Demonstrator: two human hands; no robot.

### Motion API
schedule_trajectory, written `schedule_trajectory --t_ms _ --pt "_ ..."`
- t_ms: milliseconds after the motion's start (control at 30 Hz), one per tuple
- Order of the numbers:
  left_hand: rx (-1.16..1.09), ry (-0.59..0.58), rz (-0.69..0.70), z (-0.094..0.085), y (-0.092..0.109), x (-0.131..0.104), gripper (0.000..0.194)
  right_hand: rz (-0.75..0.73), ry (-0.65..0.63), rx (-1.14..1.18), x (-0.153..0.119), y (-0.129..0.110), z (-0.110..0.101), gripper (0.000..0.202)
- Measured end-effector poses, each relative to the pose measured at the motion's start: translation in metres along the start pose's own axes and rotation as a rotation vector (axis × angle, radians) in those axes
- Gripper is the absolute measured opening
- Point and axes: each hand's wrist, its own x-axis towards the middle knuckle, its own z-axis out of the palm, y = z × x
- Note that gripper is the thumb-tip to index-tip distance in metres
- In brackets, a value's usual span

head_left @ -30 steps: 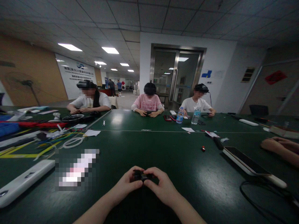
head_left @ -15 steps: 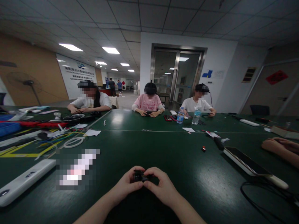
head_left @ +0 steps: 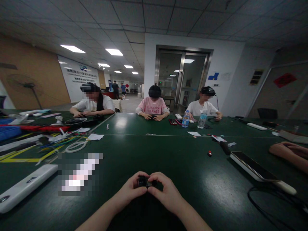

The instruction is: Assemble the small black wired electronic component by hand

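Between both hands, low in the middle of the view, is a small dark object [head_left: 143,181] with a shiny black surface; its kind is too dim to make out. My left hand [head_left: 133,186] grips its left side between thumb and curled fingers. From the right, my right hand [head_left: 165,189] closes on it the same way, and the two thumb tips nearly meet below it. Parts of the object are covered by the fingers. Both hands are at the near side of the green table [head_left: 134,154].
On the left lie a white power bank-like bar [head_left: 26,187], a blurred-out bright screen [head_left: 80,173] and a coiled white cable [head_left: 76,146]. To the right are a phone [head_left: 255,165], a black cable [head_left: 269,200] and another person's hands [head_left: 286,150]. Bottles [head_left: 185,119] and seated people are opposite.
The dark object has tilted slightly between my fingers, and a little more of its surface shows. My hands have stayed almost in place.
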Motion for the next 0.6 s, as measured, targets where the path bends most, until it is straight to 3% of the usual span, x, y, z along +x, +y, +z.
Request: schedule_trajectory --t_ms 600 --pt "0.020 0.016 -0.007 0.0008 0.0018 -0.0005 0.043 0.001 0.012 0.019 -0.0006 0.0011 0.0015 0.017"
